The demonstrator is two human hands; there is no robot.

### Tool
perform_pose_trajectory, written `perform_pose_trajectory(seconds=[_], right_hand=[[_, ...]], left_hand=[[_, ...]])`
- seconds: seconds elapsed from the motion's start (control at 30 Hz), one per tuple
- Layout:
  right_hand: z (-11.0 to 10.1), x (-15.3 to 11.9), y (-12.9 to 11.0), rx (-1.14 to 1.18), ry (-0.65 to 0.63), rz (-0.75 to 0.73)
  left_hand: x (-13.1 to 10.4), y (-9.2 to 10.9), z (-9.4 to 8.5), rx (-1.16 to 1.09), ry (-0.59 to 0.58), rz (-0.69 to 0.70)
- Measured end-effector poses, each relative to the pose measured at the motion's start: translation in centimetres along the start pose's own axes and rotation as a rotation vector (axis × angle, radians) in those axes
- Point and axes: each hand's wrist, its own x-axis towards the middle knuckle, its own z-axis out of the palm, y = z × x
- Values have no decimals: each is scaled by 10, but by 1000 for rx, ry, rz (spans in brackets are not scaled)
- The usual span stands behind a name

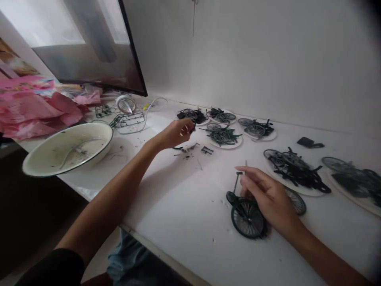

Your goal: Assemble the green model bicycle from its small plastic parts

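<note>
Partly, my right hand (269, 194) hides the model bicycle (248, 219), finger grip unclear; my left hand (176, 134) pinches a blurred dark piece (193, 128).

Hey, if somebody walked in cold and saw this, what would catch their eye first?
Probably the small model bicycle with its spoked wheels, at the right hand on the white table. Next, perhaps, the plates of dark bicycle parts spread along the back and right, with the left hand near them. On the left, the pale basin and crumpled pink heap stand out too.
</note>
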Motion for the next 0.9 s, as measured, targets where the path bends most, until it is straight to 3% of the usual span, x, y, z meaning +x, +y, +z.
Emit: perform_pose_trajectory(seconds=[0.1, 0.17, 0.23, 0.37, 0.47, 0.53, 0.6, 0.63, 0.77, 0.9], right_hand=[[5, -2, 2, -104, 114, -98], [6, -3, 2, -220, 168, -239], [4, -3, 0, -315, 207, -401], [0, -3, -5, -401, 201, -676], [0, -3, -7, -396, 231, -764], [0, -3, -7, -389, 239, -754], [0, -3, -5, -372, 238, -731], [0, -3, -4, -358, 240, -718], [1, -1, 1, -310, 216, -655], [4, -1, 3, -274, 181, -545]], left_hand=[[2, 30, 18, -193, -58, 54], [0, 50, 34, -592, -151, 27], [-5, 67, 49, -781, -218, -2], [-14, 89, 70, -808, -225, 55], [-17, 95, 72, -695, -216, 93], [-15, 91, 62, -518, -285, 157], [-14, 80, 41, -210, -388, 217], [-14, 71, 27, -22, -372, 199], [-18, 26, -22, 445, -231, -188], [-23, -10, -31, 481, -307, -275]])
